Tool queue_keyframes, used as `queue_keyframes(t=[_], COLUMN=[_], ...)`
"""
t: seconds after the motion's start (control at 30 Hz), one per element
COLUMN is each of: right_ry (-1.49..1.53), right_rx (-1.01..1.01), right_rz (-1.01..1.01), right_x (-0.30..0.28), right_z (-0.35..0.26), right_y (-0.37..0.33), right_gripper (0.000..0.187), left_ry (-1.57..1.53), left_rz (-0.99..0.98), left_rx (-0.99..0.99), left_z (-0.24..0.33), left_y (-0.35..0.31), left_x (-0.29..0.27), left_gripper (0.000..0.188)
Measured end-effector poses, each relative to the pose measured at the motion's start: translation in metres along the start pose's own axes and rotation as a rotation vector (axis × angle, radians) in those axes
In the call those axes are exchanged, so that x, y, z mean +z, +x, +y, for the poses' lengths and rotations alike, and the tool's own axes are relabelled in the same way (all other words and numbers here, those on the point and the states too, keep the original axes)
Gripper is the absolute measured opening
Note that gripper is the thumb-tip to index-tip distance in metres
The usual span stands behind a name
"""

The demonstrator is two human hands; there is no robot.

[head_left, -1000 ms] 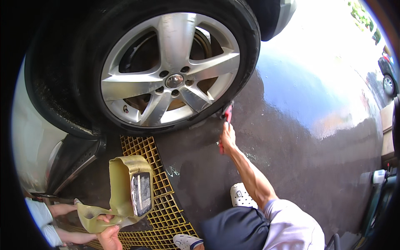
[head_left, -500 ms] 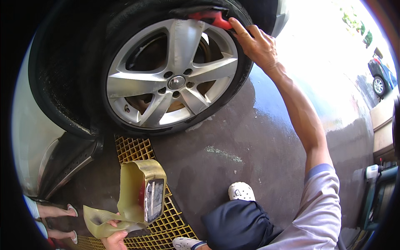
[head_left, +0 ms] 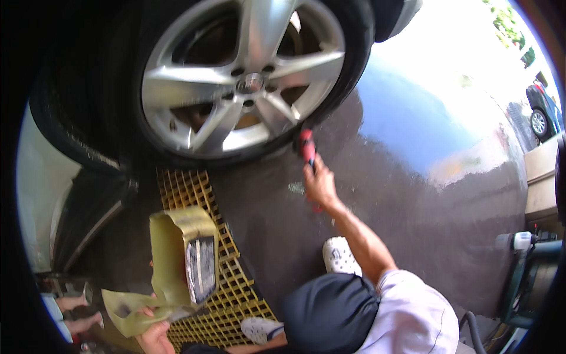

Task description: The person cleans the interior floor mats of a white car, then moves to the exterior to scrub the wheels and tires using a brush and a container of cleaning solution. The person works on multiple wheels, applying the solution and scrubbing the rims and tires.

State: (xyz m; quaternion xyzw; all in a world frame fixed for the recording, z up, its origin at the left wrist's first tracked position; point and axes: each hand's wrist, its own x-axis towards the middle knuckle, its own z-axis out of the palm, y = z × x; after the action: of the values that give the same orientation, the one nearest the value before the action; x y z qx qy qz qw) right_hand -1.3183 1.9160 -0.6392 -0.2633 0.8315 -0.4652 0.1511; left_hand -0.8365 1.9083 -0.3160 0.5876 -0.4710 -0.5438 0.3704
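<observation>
Right hand [head_left: 320, 184] grips a red brush [head_left: 306, 145] at the tyre [head_left: 354, 65] foot, scrubbing; left hand [head_left: 154, 337] pinches a cut jug [head_left: 177, 259]; next, likely a sweep along the rubber.

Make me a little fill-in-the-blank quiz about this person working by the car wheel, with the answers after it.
1. The right hand holds a ____ brush against the tyre.
2. The left hand grips a cut-open yellowish ____.
3. Under the wheel's silver rim lies a yellow ____ in the wet ground.
4. The rim has ____ spokes.

Answers: red; jug; grate; five
</observation>
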Motion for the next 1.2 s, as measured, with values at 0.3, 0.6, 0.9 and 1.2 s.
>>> queue_keyframes(t=[0.3,0.6,0.9,1.2], right_ry=[0.077,0.383,0.373,-0.303], right_rx=[-0.090,0.476,-0.300,-0.977], right_rz=[0.502,-0.224,-0.800,-0.345], right_x=[-0.042,0.172,0.146,0.122], right_z=[-0.073,-0.054,-0.173,-0.136], right_y=[0.135,-0.060,-0.114,0.037], right_gripper=[0.059,0.064,0.060,0.060], left_ry=[0.085,0.191,0.229,0.100], left_rz=[0.238,0.196,0.159,0.184], left_rx=[-0.001,0.004,0.003,0.153], left_z=[-0.006,-0.004,-0.004,0.007], left_y=[-0.039,-0.036,-0.023,-0.029], left_x=[-0.026,-0.013,-0.019,-0.033], left_gripper=[0.043,0.055,0.059,0.060])
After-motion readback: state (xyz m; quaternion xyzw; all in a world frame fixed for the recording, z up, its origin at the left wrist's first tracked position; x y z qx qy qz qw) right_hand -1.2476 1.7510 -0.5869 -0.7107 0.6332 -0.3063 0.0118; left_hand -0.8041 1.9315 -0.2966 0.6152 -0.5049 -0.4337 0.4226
